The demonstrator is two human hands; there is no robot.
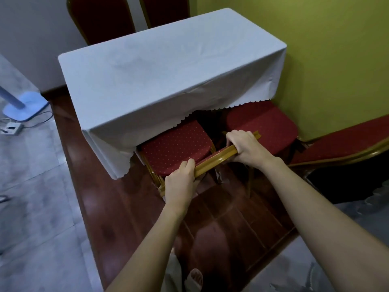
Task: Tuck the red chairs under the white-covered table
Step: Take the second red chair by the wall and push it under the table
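Observation:
A white-covered table [168,66] stands against the green wall. At its near side a red chair [176,146] with a dotted seat and gold frame has its seat partly under the hanging cloth. Both hands grip the gold top rail of this chair's back: my left hand [181,182] at the rail's left end, my right hand [244,146] at its right end. A second red chair [265,123] sits to the right, its seat partly under the cloth, its back [341,144] leaning out toward the lower right. Two more red chair backs [105,17] rise behind the table's far side.
The table stands on a strip of dark red wood floor [221,218] bordered by grey tiles. A blue stand base [23,106] with a cable and a white power strip [10,128] lie at the left. The green wall [336,60] closes the right side.

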